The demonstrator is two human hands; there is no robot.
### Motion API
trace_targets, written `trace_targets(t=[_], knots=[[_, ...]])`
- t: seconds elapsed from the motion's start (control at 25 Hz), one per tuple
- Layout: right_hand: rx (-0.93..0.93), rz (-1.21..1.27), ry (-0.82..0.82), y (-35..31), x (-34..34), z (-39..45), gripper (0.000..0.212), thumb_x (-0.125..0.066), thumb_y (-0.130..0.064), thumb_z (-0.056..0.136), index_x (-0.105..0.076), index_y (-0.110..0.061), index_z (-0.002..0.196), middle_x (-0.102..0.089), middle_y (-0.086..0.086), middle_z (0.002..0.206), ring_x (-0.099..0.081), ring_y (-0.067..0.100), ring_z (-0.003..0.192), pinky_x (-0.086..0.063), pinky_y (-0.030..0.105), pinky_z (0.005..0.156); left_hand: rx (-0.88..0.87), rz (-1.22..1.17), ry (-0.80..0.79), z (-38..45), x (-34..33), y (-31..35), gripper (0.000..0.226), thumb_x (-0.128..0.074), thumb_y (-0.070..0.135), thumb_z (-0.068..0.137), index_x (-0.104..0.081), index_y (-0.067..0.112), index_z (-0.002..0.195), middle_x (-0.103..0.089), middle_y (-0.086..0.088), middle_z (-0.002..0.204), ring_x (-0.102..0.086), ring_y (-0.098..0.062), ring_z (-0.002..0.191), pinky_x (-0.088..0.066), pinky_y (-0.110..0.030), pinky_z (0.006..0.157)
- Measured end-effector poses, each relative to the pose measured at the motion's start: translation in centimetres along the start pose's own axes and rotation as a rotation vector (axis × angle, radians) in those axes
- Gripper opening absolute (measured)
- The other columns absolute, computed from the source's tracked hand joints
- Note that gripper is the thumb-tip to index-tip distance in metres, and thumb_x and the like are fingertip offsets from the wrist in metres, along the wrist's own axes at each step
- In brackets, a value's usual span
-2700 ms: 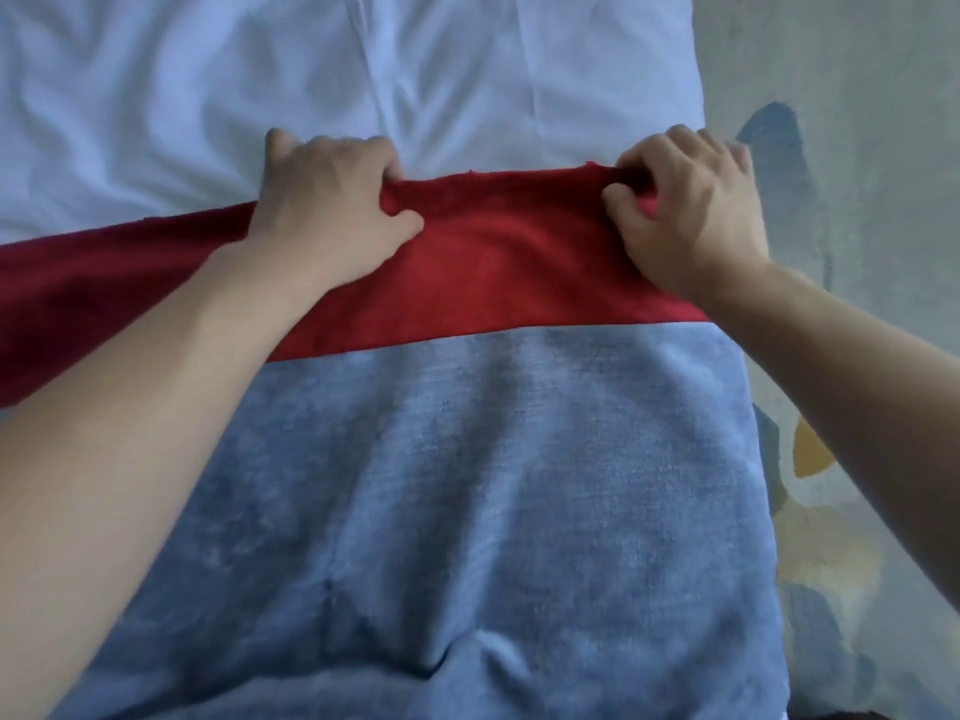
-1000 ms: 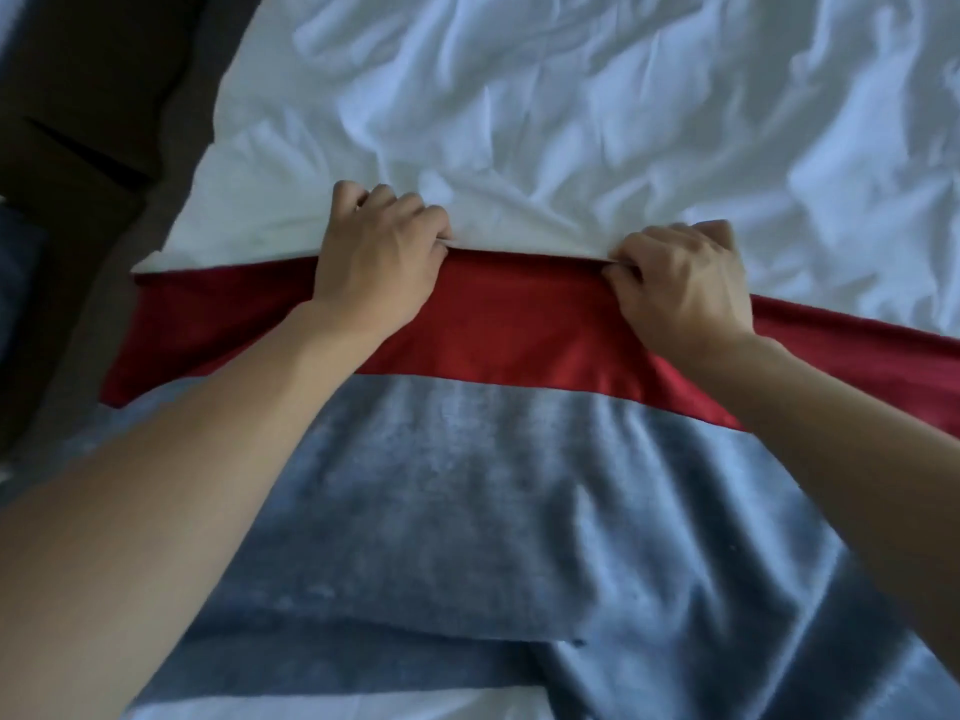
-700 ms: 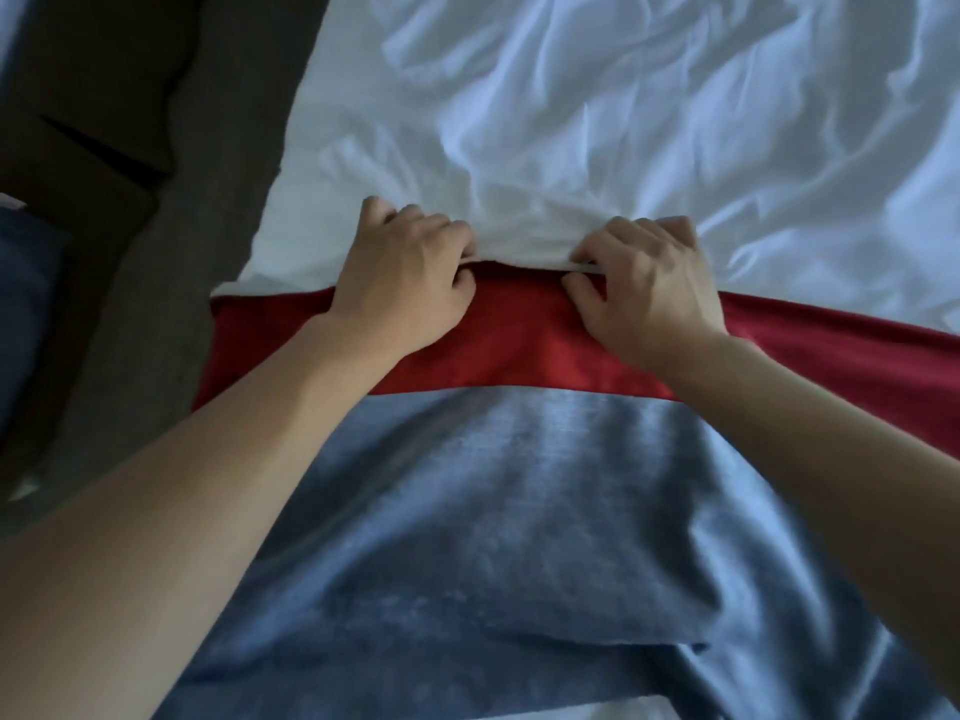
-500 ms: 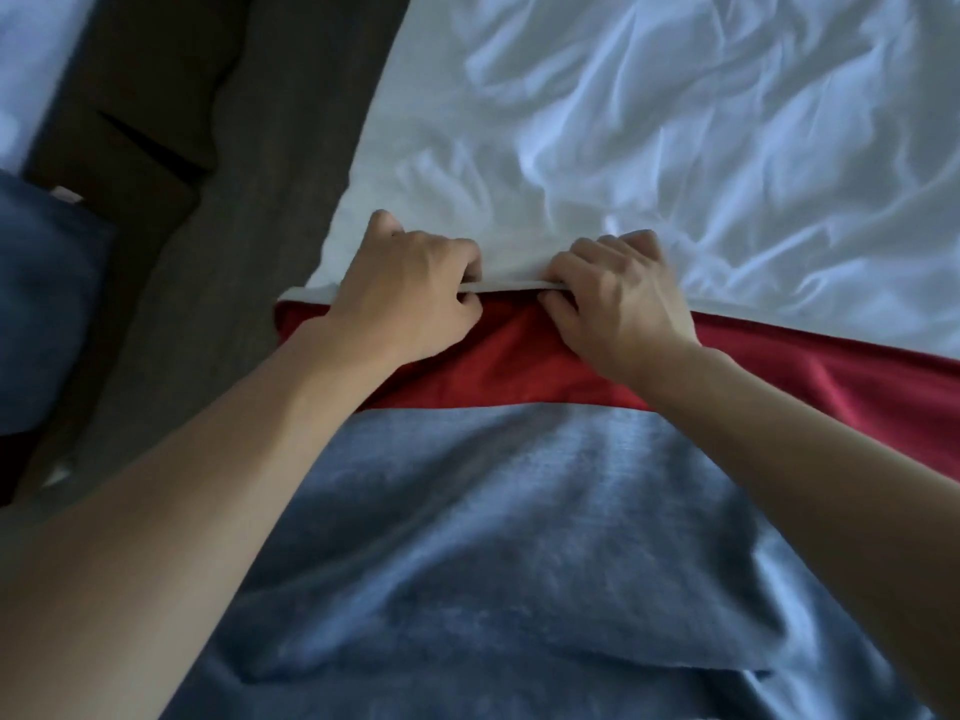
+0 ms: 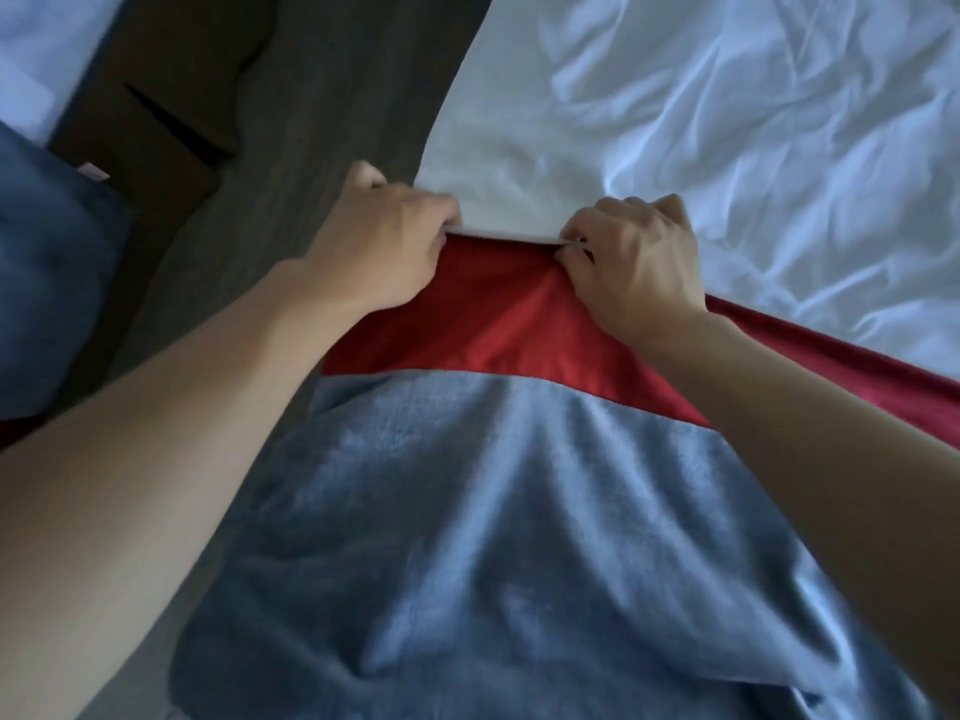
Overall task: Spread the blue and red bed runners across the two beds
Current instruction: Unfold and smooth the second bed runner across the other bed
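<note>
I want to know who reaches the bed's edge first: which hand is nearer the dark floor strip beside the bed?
Left. The left hand sits at the bed's edge, partly over the dark floor; the right hand grips the red runner farther in over the white sheet.

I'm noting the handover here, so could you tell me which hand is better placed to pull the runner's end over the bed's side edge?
Probably the left hand: it grips the red runner right at the white sheet's side edge.

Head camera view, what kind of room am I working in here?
Probably a twin bedroom, maybe a hotel room: a white bed sheet under the red and blue runner, a dark floor, and what looks like a second bed at left.
</note>
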State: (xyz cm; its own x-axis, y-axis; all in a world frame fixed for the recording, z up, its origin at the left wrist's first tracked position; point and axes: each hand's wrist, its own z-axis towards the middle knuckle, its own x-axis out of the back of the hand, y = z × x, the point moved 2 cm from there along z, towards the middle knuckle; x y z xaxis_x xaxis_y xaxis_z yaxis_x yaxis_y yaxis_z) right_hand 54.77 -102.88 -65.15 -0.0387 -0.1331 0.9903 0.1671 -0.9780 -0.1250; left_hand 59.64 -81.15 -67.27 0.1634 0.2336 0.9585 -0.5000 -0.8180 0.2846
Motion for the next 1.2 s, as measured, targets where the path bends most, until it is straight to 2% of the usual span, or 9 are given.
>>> trace_targets(t=[0.12, 0.2, 0.32, 0.52, 0.64, 0.72, 0.92, 1.08, 1.2], knots=[[0.001, 0.021, 0.0, -0.5, -0.6, 0.6, 0.025, -0.052, -0.028, 0.094, -0.07, -0.011, 0.089, -0.069, 0.007, 0.089, -0.061, 0.03, 0.087, -0.034, 0.041, 0.09, -0.009, 0.02, -0.006, 2.0, 0.2, -0.2, 0.031, -0.045, 0.009, 0.093, -0.063, 0.019, 0.115, -0.07, -0.003, 0.111, -0.062, -0.028, 0.097, -0.027, -0.042, 0.094], [0.06, 0.021, -0.03, -0.9, -0.9, 0.2, 0.03, -0.05, -0.03, 0.096, -0.069, -0.01, 0.085, -0.067, 0.007, 0.086, -0.06, 0.03, 0.086, -0.035, 0.041, 0.089, -0.025, 0.044, -0.065, 1.5, -0.5, -0.5, 0.029, -0.043, 0.01, 0.093, -0.06, 0.016, 0.115, -0.069, -0.006, 0.105, -0.06, -0.028, 0.093, -0.028, -0.044, 0.097], [-0.028, -0.039, -0.029, 0.2, -0.7, 2.6, 0.031, -0.048, -0.031, 0.095, -0.069, -0.01, 0.085, -0.068, 0.011, 0.088, -0.061, 0.034, 0.086, -0.033, 0.041, 0.088, -0.019, 0.116, -0.029, 3.2, -0.4, -0.9, 0.027, -0.042, 0.01, 0.092, -0.06, 0.012, 0.112, -0.069, -0.013, 0.102, -0.059, -0.034, 0.092, -0.029, -0.046, 0.097], [-0.055, -0.058, -0.019, 0.7, -1.4, 3.5, 0.027, -0.047, -0.029, 0.094, -0.069, -0.013, 0.096, -0.068, 0.008, 0.1, -0.058, 0.032, 0.096, -0.032, 0.04, 0.092, 0.101, 0.134, 0.087, 4.5, -1.0, -0.2, 0.025, -0.051, 0.029, 0.093, -0.06, 0.014, 0.111, -0.063, -0.013, 0.112, -0.054, -0.036, 0.107, -0.031, -0.048, 0.098], [-0.081, -0.045, 0.067, 1.4, -0.5, 3.1, 0.027, -0.046, -0.024, 0.095, -0.067, -0.015, 0.109, -0.065, 0.006, 0.111, -0.055, 0.029, 0.106, -0.031, 0.039, 0.096, 0.201, 0.153, 0.125, 3.7, -0.9, 0.6, 0.035, -0.057, 0.027, 0.089, -0.054, 0.012, 0.121, -0.055, -0.015, 0.121, -0.049, -0.037, 0.115, -0.033, -0.048, 0.098], [-0.058, 0.018, 0.133, 1.2, 0.7, 2.0, 0.028, -0.048, -0.021, 0.092, -0.065, -0.016, 0.113, -0.064, 0.003, 0.112, -0.056, 0.025, 0.105, -0.033, 0.036, 0.095, 0.173, 0.108, 0.133, 2.3, -0.7, 2.1, 0.04, -0.058, 0.024, 0.087, -0.053, 0.014, 0.125, -0.053, -0.013, 0.125, -0.049, -0.036, 0.117, -0.033, -0.047, 0.101], [-0.011, 0.073, 0.169, 1.0, 3.8, -9.7, 0.022, -0.054, -0.024, 0.089, -0.069, -0.015, 0.104, -0.065, 0.003, 0.102, -0.058, 0.025, 0.095, -0.036, 0.036, 0.088, 0.157, 0.007, 0.139, -6.6, -1.0, 7.6, 0.037, -0.055, 0.019, 0.09, -0.054, 0.016, 0.127, -0.056, -0.009, 0.127, -0.052, -0.032, 0.116, -0.033, -0.046, 0.105], [-0.033, 0.111, 0.167, -0.3, 5.1, -21.7, 0.009, -0.064, -0.018, 0.087, -0.071, -0.013, 0.09, -0.064, 0.006, 0.088, -0.059, 0.03, 0.082, -0.038, 0.041, 0.078, 0.119, -0.015, 0.095, -15.7, -1.0, 12.2, 0.029, -0.063, 0.022, 0.088, -0.058, 0.015, 0.115, -0.059, -0.006, 0.116, -0.056, -0.031, 0.107, -0.035, -0.044, 0.096], [0.061, 0.168, 0.13, -3.7, 5.0, -29.8, 0.005, -0.065, -0.015, 0.086, -0.07, -0.013, 0.084, -0.062, 0.007, 0.082, -0.058, 0.033, 0.077, -0.041, 0.043, 0.072, 0.109, 0.023, 0.067, -23.4, -1.5, 14.8, 0.024, -0.068, 0.021, 0.085, -0.06, 0.016, 0.107, -0.059, -0.004, 0.111, -0.057, -0.03, 0.102, -0.034, -0.043, 0.09]])
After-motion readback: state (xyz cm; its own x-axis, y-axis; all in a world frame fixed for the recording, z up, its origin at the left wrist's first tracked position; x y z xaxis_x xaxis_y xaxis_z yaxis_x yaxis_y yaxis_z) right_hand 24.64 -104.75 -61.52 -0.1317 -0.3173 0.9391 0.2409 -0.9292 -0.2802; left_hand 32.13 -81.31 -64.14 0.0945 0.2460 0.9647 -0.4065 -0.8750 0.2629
